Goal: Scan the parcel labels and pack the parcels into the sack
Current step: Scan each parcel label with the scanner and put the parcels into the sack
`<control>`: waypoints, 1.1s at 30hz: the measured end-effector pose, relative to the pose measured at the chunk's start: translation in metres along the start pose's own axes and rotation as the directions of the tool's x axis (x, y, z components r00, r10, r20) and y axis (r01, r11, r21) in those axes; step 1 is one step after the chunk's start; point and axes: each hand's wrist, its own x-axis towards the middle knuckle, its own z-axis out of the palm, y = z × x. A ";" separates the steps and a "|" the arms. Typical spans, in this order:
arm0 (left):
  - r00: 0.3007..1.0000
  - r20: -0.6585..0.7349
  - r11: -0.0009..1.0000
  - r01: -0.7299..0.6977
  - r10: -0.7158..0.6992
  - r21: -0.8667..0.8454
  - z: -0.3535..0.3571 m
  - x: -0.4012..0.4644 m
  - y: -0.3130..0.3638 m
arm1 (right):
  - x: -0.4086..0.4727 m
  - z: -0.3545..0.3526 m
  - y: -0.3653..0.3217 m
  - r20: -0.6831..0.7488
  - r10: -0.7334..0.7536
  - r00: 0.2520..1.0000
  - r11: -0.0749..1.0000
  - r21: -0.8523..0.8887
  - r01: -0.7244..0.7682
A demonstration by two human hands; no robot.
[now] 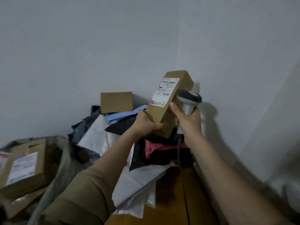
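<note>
Scanning step looks underway: left hand (146, 121) is gripping the lower end of a long cardboard parcel (170, 103), holding it up tilted w/ its white label (166, 91) facing the camera. Right hand (188, 118) is clenching the handle of a grey scanner (189, 99), its head touching or just beside the parcel's right edge. Big pile of poly mailers (100, 137) & a small box (116, 102) is waiting behind, so lots left, prob. Sack (65, 159) at lower left is already holding a labelled box (24, 168). Can't tell if this label has registered yet.
</note>
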 end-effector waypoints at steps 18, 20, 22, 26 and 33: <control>0.954 -0.040 0.894 0.265 -0.299 -0.361 -0.064 -0.240 -0.042 | -0.158 0.001 0.020 0.493 0.093 0.865 0.994 -0.002 -0.106; 0.945 0.022 0.860 0.305 -0.325 -0.409 -0.079 -0.259 -0.047 | -0.174 0.010 0.017 0.555 0.074 0.828 0.997 -0.010 -0.082; 0.946 0.032 0.822 0.296 -0.321 -0.486 -0.092 -0.276 -0.057 | -0.188 0.017 0.012 0.607 0.070 0.792 0.997 -0.036 -0.061; 0.923 -0.060 0.790 0.290 -0.380 -0.540 -0.114 -0.306 -0.076 | -0.220 0.041 -0.002 0.607 0.122 0.785 0.977 -0.214 0.014; 0.814 -0.213 0.683 0.277 -0.541 -0.676 -0.165 -0.357 -0.124 | -0.286 0.088 -0.021 0.687 0.184 0.703 0.955 -0.294 0.037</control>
